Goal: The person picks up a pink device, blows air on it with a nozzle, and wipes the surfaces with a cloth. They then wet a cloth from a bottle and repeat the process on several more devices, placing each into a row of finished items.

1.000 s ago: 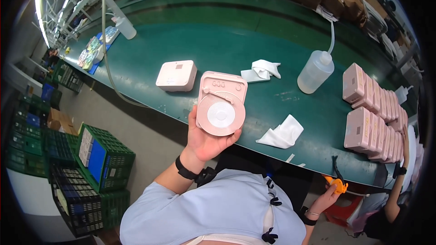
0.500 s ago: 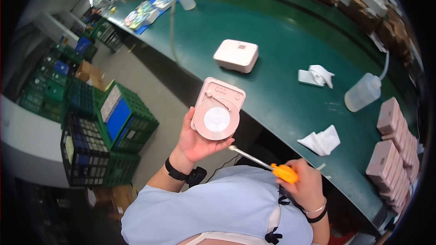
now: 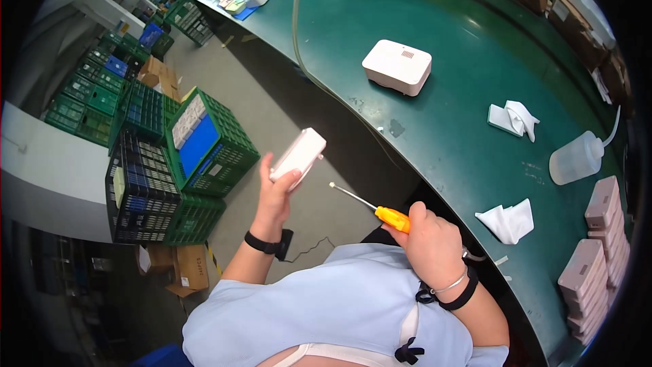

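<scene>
Low in the frame, right of centre, our right hand (image 3: 429, 245) is curled shut around the orange handle of a screwdriver (image 3: 380, 209), whose thin shaft points up and left toward the middle of the picture. Just left of centre our left hand (image 3: 275, 190) grips a pale pink casing (image 3: 299, 154) edge-on, fingers wrapped behind it and thumb on its near side; the screwdriver tip is near the casing but apart from it. To the right, the green table (image 3: 448, 129) curves through the frame. On it, at the lower right, lies a crumpled white cloth (image 3: 508, 220), with stacks of pink casings (image 3: 598, 258) at the right edge. Further up we see a squeeze bottle (image 3: 577, 158), a folded white cloth (image 3: 514, 119) and a white box (image 3: 397, 66). Green crates (image 3: 183, 163) stand on the floor at the left
</scene>
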